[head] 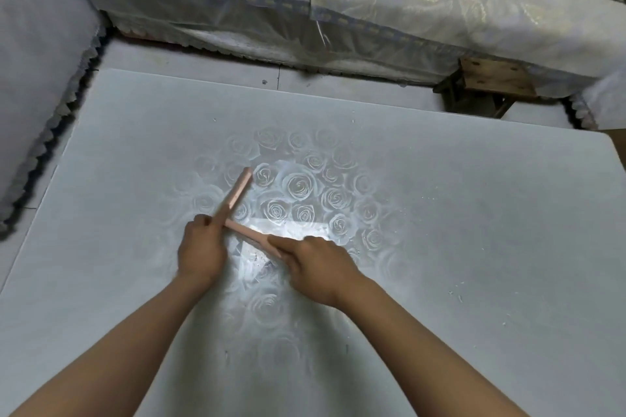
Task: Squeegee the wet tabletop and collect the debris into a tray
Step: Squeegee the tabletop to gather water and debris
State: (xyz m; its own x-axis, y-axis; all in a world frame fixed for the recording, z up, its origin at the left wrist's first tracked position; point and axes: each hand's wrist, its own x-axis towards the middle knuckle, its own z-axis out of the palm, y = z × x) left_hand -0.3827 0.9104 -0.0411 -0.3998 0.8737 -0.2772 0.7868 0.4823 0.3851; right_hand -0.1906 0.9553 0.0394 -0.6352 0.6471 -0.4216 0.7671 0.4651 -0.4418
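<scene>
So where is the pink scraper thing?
In the head view the pink squeegee is in the middle of the tabletop, over its rose pattern, held by the left hand and the right hand.

Dim, cool, bluish light fills the scene. One bright glare patch sits on the glossy bench (474, 213) between the left hand (200, 247) and the right hand (318, 264). Shadows are faint and soft. Wide-angle distortion bows the bench edges, and the corners look smeared.
</scene>
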